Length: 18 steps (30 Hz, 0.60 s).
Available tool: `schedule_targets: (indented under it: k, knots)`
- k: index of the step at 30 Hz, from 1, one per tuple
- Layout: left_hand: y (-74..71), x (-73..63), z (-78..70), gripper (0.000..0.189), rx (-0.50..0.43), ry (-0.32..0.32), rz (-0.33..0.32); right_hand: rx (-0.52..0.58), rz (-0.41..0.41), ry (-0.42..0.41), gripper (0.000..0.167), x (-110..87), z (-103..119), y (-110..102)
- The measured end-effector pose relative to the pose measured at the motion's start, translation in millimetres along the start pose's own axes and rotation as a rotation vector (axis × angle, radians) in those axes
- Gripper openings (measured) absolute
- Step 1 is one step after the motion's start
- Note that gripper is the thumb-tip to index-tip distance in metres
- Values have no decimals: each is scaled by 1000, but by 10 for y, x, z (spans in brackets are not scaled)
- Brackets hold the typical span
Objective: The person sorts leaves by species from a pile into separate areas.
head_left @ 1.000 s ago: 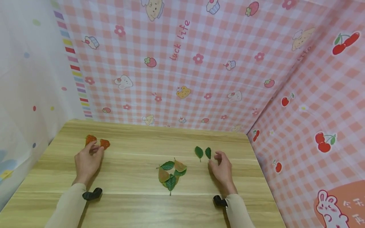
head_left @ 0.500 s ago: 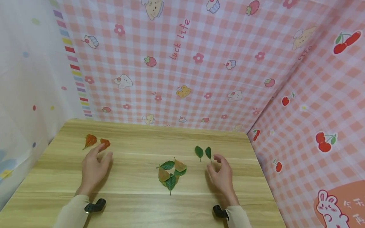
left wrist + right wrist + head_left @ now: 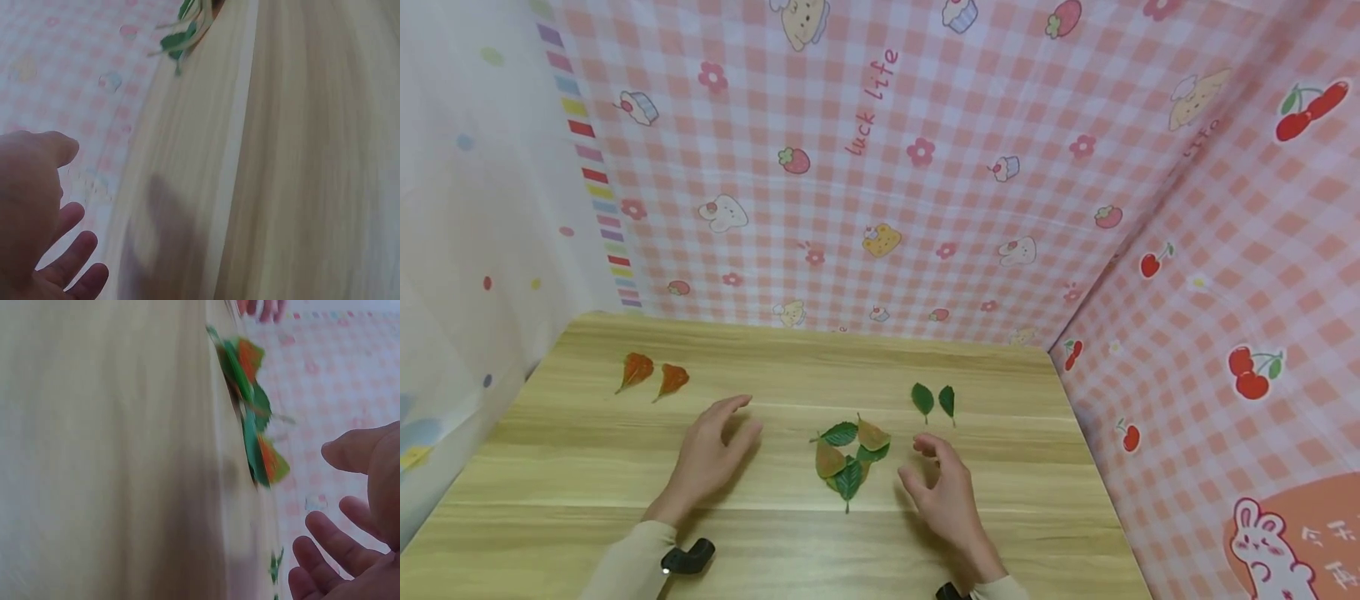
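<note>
The left hand (image 3: 706,454) and right hand (image 3: 946,493), fingers (image 3: 74,259) loosely parted, holding nothing, flank 1 leaf cluster (image 3: 848,477).

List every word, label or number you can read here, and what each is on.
"luck life": on the checked back cloth.
"life": faint, near the back cloth's right-hand corner.
"今": on the right-hand cloth, beside a printed rabbit; neighbouring characters are cut off or unclear.
</note>
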State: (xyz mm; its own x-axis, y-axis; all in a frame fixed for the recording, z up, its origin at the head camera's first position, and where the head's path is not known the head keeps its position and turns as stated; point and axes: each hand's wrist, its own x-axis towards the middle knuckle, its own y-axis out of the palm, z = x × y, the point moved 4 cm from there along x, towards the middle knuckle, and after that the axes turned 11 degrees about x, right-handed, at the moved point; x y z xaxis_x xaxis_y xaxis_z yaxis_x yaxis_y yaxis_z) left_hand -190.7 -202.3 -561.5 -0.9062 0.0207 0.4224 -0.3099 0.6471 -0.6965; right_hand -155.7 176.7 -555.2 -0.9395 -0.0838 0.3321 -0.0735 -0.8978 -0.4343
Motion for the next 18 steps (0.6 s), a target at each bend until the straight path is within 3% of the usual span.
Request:
schedule_targets:
  k: [18]
  knots:
    - [456,276,-476,45,-51,94,212,-42,215,78,35,-197,172,546]
